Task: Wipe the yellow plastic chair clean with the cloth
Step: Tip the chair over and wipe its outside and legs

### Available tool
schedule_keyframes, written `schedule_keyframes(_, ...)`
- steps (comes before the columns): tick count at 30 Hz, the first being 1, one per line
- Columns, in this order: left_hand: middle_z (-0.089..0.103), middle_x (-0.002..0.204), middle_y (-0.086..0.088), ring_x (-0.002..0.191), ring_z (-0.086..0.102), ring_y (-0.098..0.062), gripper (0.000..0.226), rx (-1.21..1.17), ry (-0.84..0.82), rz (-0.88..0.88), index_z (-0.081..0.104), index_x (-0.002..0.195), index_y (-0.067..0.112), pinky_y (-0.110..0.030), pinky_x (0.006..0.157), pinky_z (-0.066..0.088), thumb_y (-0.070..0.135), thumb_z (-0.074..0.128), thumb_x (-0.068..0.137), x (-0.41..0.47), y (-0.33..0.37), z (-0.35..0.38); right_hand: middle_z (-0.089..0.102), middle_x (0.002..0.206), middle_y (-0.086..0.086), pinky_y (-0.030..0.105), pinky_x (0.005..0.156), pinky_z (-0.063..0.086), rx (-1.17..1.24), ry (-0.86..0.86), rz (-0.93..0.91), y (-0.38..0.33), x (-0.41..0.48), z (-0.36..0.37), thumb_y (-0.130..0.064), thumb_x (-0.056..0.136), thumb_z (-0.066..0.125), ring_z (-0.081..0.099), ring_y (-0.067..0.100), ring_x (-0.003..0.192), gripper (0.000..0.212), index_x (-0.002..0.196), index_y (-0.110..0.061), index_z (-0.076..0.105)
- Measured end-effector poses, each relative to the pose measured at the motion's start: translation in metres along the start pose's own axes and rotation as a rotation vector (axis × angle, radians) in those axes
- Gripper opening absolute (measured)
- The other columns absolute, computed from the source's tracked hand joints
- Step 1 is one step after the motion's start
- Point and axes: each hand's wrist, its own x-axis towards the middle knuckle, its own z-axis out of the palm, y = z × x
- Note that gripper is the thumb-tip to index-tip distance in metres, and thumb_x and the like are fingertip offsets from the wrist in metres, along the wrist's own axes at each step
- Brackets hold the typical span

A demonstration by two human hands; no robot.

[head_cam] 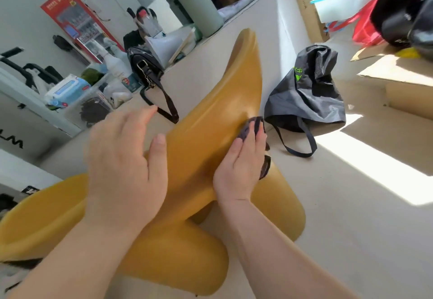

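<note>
Plastic of this kind is being judged stiff, smooth and fairly light. The chair (225, 92) is lying tipped on the floor (351, 228) in the middle of the view, its long curved shell slanting up and away and its rounded legs nearest the camera. A glossy shell like this is likely to slide or rock under a push, so it is best steadied at a thick rim or a leg, not on the slick face. It is probably not fragile, and firm rubbing should be tolerated.

The left hand (124, 165) is being held spread, fingers straight and nothing gripped. It is blurred, and whether it is touching the shell or hovering just over it cannot be told.

The right hand (241, 169) is being pressed flat on the shell's right edge, fingers straight and close together.

The cloth (248, 127), dark and soft, is being pinned under that palm, showing past the fingertips and along the outer side.
</note>
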Motion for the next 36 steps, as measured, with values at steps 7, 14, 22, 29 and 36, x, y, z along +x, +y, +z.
schedule_keyframes(7, 0.046, 0.141, -0.017, 0.133, 0.039, -0.041, 0.069, 0.068, 0.008, -0.196, 0.045, 0.144, 0.009, -0.069, 0.109, 0.026, 0.039, 0.051, 0.082, -0.087, -0.052, -0.006, -0.003, 0.167, -0.005, 0.044, 0.128, 0.003, 0.031, -0.103, -0.413, -0.021, -0.070, 0.026, -0.031, 0.105, 0.034, -0.004, 0.020, 0.158, 0.063, 0.162, -0.014, 0.010)
schedule_keyframes(14, 0.039, 0.147, -0.014, 0.138, 0.032, -0.041, 0.082, 0.042, -0.091, -0.241, 0.028, 0.154, 0.012, -0.071, 0.115, 0.012, 0.033, 0.051, 0.078, -0.119, -0.079, -0.003, 0.001, 0.170, 0.008, 0.050, 0.126, 0.008, -0.052, 0.056, 0.021, 0.042, -0.053, 0.016, -0.033, 0.102, 0.028, 0.000, 0.022, 0.157, 0.067, 0.163, -0.013, 0.008)
schedule_keyframes(22, 0.046, 0.146, -0.009, 0.137, 0.037, -0.032, 0.075, -0.050, 0.002, -0.213, 0.038, 0.151, 0.016, -0.067, 0.116, 0.018, 0.021, 0.045, 0.076, -0.121, -0.088, -0.001, -0.021, 0.168, -0.002, 0.037, 0.125, -0.012, 0.016, -0.175, -0.314, -0.014, -0.142, 0.048, -0.048, 0.103, 0.021, -0.023, 0.014, 0.154, 0.070, 0.161, -0.018, -0.005)
schedule_keyframes(29, 0.046, 0.145, -0.007, 0.138, 0.035, -0.030, 0.074, -0.118, 0.031, -0.242, 0.038, 0.151, 0.017, -0.065, 0.118, 0.014, 0.019, 0.043, 0.078, -0.122, -0.087, 0.003, -0.002, 0.171, 0.010, 0.049, 0.126, -0.005, -0.118, 0.081, 0.164, 0.052, -0.062, 0.020, -0.036, 0.108, 0.028, -0.003, 0.025, 0.157, 0.065, 0.162, -0.016, -0.002)
schedule_keyframes(36, 0.050, 0.141, -0.010, 0.134, 0.040, -0.032, 0.071, -0.174, 0.131, -0.245, 0.045, 0.147, 0.015, -0.065, 0.116, 0.016, 0.014, 0.042, 0.077, -0.123, -0.087, 0.008, -0.019, 0.169, 0.002, 0.042, 0.126, -0.009, 0.101, -0.060, -0.120, -0.014, -0.121, 0.048, -0.053, 0.101, 0.018, -0.020, 0.019, 0.155, 0.075, 0.161, -0.015, -0.005)
